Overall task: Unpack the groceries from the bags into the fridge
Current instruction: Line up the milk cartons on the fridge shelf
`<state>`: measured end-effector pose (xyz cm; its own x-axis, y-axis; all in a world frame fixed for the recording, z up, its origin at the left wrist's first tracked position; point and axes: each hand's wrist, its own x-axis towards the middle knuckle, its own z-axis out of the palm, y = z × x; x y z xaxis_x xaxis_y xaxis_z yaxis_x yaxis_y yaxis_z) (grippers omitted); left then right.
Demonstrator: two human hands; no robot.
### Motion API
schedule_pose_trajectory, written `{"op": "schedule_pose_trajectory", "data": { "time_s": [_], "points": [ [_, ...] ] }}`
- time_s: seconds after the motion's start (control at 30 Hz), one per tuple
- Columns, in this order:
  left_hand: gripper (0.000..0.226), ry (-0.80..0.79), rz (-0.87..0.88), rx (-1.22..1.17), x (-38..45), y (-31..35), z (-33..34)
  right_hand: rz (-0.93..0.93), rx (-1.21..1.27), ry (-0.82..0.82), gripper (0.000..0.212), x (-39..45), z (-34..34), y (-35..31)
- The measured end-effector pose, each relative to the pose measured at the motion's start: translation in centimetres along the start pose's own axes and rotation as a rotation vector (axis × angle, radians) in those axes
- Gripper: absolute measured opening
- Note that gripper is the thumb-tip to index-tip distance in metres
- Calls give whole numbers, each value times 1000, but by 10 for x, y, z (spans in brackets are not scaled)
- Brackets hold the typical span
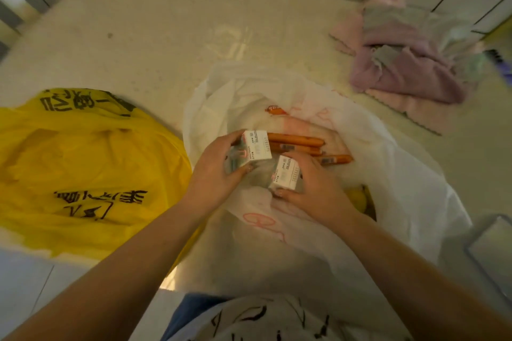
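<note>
two cartons held over the white bag

both hands are reached forward into the open white plastic bag (388, 174) at the picture's centre. one small white carton (256, 148) is gripped by the left hand (219, 171), thumb below and fingers above; a second carton (285, 176) is gripped by the right hand (318, 188). fine print is carried on both cartons but cannot be read. orange sausages (299, 144) in shiny casings are seen at 1 o'clock of the cartons, inside the bag. at 9 o'clock a crumpled yellow bag (83, 160) with black characters is laid on the pale counter (166, 36). at 2 o'clock, fluffy pink and lilac cloths (410, 69) are piled.
</note>
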<state>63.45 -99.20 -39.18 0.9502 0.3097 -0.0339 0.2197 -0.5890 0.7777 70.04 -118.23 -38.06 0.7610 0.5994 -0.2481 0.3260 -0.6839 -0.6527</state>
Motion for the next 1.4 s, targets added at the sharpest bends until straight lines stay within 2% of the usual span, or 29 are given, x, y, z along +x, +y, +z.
{"op": "schedule_pose_trajectory", "data": {
  "time_s": [0.17, 0.27, 0.43, 0.6, 0.73, 1.0, 1.2, 1.4],
  "points": [
    [58, 61, -50, -131, -16, 18, -9, 53, 219, 85, 66, -5, -6, -2],
    [59, 177, -59, -243, -29, 39, -23, -40, 256, 133, 62, -8, -25, -19],
    [59, 427, -54, -381, -72, 63, -54, -221, 445, 18, 60, -16, -52, -67],
    [57, 612, -83, -419, -144, 62, -89, -444, 469, -71, 60, -27, -42, -132],
    [54, 735, -118, -448, -212, 48, -112, -574, 474, -256, 58, -44, -2, -183],
    [52, 1040, -310, -416, -360, -6, -157, -769, 399, -581, 57, -100, 118, -287],
    [55, 1160, -411, -361, -478, -69, -217, -863, 322, -693, 57, -156, 228, -375],
    [56, 1214, -458, -337, -567, -134, -289, -911, 357, -781, 54, -188, 319, -458]
  ]
}}
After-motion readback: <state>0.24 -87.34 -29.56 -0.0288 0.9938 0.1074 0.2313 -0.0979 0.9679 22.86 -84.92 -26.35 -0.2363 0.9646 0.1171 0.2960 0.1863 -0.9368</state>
